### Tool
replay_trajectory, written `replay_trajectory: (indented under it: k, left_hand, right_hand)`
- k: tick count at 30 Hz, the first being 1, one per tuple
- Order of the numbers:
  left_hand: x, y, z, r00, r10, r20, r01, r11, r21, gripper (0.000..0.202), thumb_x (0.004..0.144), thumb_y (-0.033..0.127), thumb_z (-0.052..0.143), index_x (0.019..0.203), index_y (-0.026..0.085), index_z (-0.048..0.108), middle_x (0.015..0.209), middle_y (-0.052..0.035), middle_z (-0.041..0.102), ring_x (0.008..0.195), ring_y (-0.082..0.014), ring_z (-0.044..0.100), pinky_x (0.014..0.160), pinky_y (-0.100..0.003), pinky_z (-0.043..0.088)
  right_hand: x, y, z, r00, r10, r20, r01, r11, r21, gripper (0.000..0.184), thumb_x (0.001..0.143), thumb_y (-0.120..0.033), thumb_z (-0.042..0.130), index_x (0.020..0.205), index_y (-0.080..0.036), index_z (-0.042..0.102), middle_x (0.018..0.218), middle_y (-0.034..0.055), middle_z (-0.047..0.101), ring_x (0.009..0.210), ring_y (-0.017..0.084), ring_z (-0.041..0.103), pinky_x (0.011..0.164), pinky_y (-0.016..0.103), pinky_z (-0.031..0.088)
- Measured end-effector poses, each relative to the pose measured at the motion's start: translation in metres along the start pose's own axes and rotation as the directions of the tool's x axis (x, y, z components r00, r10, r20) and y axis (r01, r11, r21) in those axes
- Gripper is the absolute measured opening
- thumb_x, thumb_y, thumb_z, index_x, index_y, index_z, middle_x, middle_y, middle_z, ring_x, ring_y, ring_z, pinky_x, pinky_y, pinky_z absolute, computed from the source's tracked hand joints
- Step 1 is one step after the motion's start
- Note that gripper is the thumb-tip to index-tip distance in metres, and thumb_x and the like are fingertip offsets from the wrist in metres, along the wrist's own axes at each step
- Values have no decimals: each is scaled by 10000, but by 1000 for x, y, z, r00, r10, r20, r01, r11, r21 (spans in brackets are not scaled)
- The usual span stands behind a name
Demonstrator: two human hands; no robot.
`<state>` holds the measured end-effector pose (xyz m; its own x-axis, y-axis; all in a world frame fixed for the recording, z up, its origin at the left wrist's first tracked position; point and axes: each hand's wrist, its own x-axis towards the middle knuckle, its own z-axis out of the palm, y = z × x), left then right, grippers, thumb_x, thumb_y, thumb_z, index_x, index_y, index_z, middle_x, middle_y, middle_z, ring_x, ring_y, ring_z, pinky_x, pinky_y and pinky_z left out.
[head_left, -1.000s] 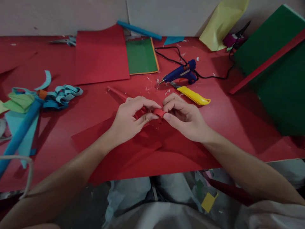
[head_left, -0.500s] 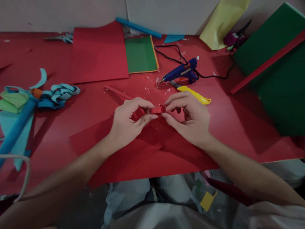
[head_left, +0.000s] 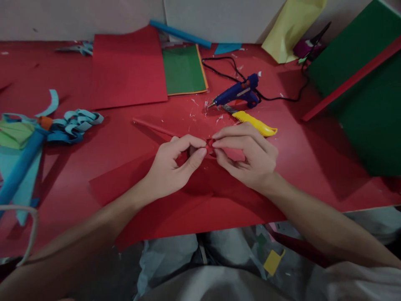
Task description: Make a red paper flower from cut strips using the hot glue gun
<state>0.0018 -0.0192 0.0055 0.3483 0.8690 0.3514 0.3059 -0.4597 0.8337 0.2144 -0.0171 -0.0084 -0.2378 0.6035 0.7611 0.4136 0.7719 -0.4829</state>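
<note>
Between my two hands is a small folded red paper strip (head_left: pixel 209 146), mostly covered by fingertips. My left hand (head_left: pixel 175 163) pinches its left end between thumb and forefinger. My right hand (head_left: pixel 250 154) grips the other end with thumb and fingertips. Below them lie red paper sheets (head_left: pixel 163 213) on the red tabletop. A thin rolled red paper stick (head_left: pixel 150 126) reaches out past my left hand's knuckles. Just beyond my right hand is a yellow utility knife (head_left: pixel 255 124), with a blue glue gun (head_left: pixel 236 94) behind it.
On the left lies a blue paper roll (head_left: pixel 23 163) with curled paper strips (head_left: pixel 83 121). Red sheet (head_left: pixel 130 69), green sheets (head_left: pixel 184 69) and pliers (head_left: pixel 79 49) lie at the back. A large green board (head_left: pixel 369 113) stands right. The glue gun's black cord (head_left: pixel 283 99) runs rightward.
My fingertips have come closer together, and the red strip now shows less and looks more tightly folded. My left hand has shifted slightly right.
</note>
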Motion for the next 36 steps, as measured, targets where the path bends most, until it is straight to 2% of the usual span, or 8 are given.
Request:
replay_trajectory:
  k: [6, 12, 16, 19, 24, 29, 32, 36]
  left_hand:
    - [3, 4, -5, 990, -84, 112, 106, 973, -207, 386, 1035, 536, 631, 825, 211, 637, 616, 23, 572, 546, -123, 481, 537, -266, 416]
    - [7, 8, -6, 973, -133, 191, 173, 963, -207, 480, 971, 594, 709, 715, 198, 622, 549, 42, 507, 478, -90, 395, 440, -238, 304]
    - [5, 3, -5, 971, -187, 150, 220, 942, -253, 379, 1005, 542, 682, 817, 217, 735, 487, 53, 470, 422, -95, 370, 415, -247, 309]
    - [4, -3, -6, 970, -219, 106, 242, 907, -345, 352, 986, 533, 720, 811, 229, 749, 453, 63, 420, 384, -88, 327, 386, -257, 273]
    - [7, -7, -10, 967, -247, 59, 241, 820, -519, 314, 962, 515, 761, 804, 244, 740, 428, 76, 356, 366, -82, 273, 390, -271, 266]
    - [10, -5, -11, 964, -255, 70, 248, 781, -573, 388, 957, 542, 742, 751, 234, 628, 447, 72, 350, 381, -90, 315, 416, -274, 317]
    - [11, -5, -11, 958, -272, 91, 274, 771, -575, 399, 972, 553, 702, 767, 232, 583, 527, 50, 447, 396, -91, 355, 416, -272, 361]
    - [11, -7, -10, 962, -239, 132, 268, 744, -612, 367, 1004, 526, 670, 807, 221, 615, 534, 48, 479, 403, -93, 418, 417, -247, 364]
  right_hand:
    - [2, 2, -1, 986, -162, 21, 161, 985, 63, 230, 936, -98, 741, 1020, -311, 721, 1081, 38, 796, 883, 206, 750, 780, 416, 627]
    - [3, 2, -4, 966, -229, 121, 224, 973, 48, 244, 974, -92, 673, 1105, -299, 682, 1146, 68, 802, 1010, 207, 759, 838, 404, 641]
    - [5, 4, -9, 999, -29, -22, 29, 999, -32, 241, 984, -135, 620, 1142, -293, 710, 1105, 87, 777, 1031, 259, 744, 884, 474, 620]
    - [6, 8, -9, 987, 94, -129, -97, 995, -17, 184, 1034, -212, 556, 1074, -290, 718, 1025, 82, 744, 968, 262, 717, 842, 474, 599]
    - [5, 13, -4, 988, 141, 69, -147, 985, 88, 181, 1050, -269, 545, 1145, -255, 699, 1042, 81, 732, 913, 222, 680, 804, 416, 579]
    - [0, 7, 4, 952, 132, 278, -190, 962, 196, 346, 1012, -356, 667, 1330, -222, 637, 1247, 112, 751, 1072, 224, 708, 911, 393, 601]
    - [-3, 4, 8, 940, 177, 292, -235, 956, 177, 445, 967, -407, 738, 1354, -223, 615, 1240, 95, 755, 991, 197, 717, 843, 349, 614]
    - [-6, 3, 10, 930, 285, 231, -333, 921, 202, 348, 1001, -371, 682, 1311, -219, 640, 1137, 64, 756, 897, 164, 702, 814, 315, 613]
